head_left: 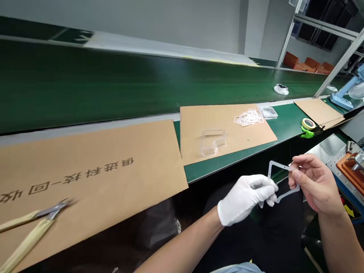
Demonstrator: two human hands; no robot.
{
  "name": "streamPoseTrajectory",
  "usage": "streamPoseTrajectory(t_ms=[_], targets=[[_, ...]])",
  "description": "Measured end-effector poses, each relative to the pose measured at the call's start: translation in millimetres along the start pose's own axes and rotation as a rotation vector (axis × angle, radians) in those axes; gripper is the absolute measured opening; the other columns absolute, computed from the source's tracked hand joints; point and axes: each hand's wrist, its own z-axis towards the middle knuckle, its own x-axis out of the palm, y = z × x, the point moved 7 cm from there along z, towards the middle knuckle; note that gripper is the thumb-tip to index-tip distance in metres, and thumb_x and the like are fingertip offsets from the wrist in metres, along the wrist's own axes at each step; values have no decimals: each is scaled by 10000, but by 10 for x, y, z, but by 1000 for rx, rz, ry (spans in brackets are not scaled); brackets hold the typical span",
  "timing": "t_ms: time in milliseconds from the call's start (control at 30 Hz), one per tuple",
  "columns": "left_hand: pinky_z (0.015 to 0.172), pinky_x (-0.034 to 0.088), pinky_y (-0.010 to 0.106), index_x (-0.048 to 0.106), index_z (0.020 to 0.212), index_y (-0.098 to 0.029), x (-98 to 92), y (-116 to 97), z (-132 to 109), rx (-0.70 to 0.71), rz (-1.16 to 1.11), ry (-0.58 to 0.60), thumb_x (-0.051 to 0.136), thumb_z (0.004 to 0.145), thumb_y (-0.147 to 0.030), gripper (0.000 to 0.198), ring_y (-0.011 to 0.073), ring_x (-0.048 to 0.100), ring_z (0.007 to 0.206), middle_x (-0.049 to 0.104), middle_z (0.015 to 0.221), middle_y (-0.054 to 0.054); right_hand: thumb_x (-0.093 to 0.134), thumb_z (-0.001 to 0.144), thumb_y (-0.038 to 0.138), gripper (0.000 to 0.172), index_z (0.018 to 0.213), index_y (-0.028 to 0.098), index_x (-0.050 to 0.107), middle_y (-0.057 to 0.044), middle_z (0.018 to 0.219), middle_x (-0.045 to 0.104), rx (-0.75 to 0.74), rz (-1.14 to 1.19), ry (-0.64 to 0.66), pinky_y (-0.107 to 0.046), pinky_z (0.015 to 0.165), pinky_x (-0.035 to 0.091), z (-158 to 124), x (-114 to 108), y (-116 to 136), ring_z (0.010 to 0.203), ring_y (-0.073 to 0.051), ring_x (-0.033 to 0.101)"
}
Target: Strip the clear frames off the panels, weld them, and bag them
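Note:
Between my hands, above my lap, is a thin white plastic frame with an open middle and an angled outline. My left hand, in a white glove, pinches the frame's lower left side. My bare right hand grips its right side between thumb and fingers. On the cardboard sheet beyond my hands stands a clear plastic shell of a similar angled shape. A pile of white frames lies farther back on that sheet, beside a clear bubbled packet.
Long-handled shears rest on the printed cardboard at left. Yellow tape and a green tool lie near the bench edge. At right are a machine and a blue fan. A green conveyor belt runs behind.

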Motion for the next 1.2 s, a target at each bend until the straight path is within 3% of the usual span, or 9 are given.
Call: streamPoseTrajectory(t_ms=[67,233,333,400,467,667,800,1000,1200], targets=[[600,453,276,768,915,-136,73,28,-29,-22,-14,8,831,859,-607,479,176,658,664,741,783,90,893,885,340,251,1092,267,772,-13,931,735,29,-9,-92,-273,594,610,-52,-164,-138,665,-143,699],[632,431,265,830,941,-140,134,169,-102,-60,-36,-33,801,890,-623,486,150,597,717,675,806,63,887,877,436,319,1089,238,753,-38,979,742,122,-95,-203,-317,682,635,-163,-364,-609,730,-164,710],[622,389,250,847,978,-131,115,310,-116,-128,-139,-148,861,840,-600,489,120,546,675,646,754,46,809,949,470,334,1199,257,744,-96,1231,743,104,-257,-214,-418,890,653,-284,-356,-746,1003,-241,745],[619,385,249,853,1015,-124,96,360,-118,-134,-186,-219,898,805,-582,506,114,547,666,662,767,52,748,1005,431,289,1256,288,737,-104,1393,679,23,-368,-226,-473,1028,609,-408,-324,-718,1221,-284,687],[619,398,252,855,1050,-124,79,375,-123,-126,-185,-259,910,796,-567,514,116,564,669,686,800,64,718,1028,371,242,1262,311,736,-100,1423,653,-52,-426,-196,-502,1076,582,-542,-250,-668,1299,-302,644],[617,460,258,841,1093,-130,37,334,-171,-111,-140,-317,942,769,-518,516,112,584,648,736,832,71,769,993,269,226,1211,325,746,-70,1211,741,-65,-402,-39,-453,992,612,-735,56,-674,1143,-278,713],[544,453,236,807,993,-128,27,313,-181,-99,-137,-378,999,685,-483,507,104,578,581,732,762,47,745,1008,245,194,1184,323,772,-57,1123,766,-66,-399,-70,-418,914,623,-733,138,-643,1052,-257,735],[504,438,224,766,848,-128,50,316,-178,-94,-161,-403,1007,648,-525,506,118,597,567,711,679,46,776,979,209,280,1223,346,780,-33,1049,806,-137,-474,-133,-415,830,651,-737,159,-528,944,-248,763],[558,475,250,785,923,-128,35,309,-223,-38,-182,-338,922,783,-569,483,115,599,559,734,712,64,755,986,188,215,1140,328,809,-51,1023,799,-134,-470,-149,-424,799,634,-738,177,-514,935,-260,754]])
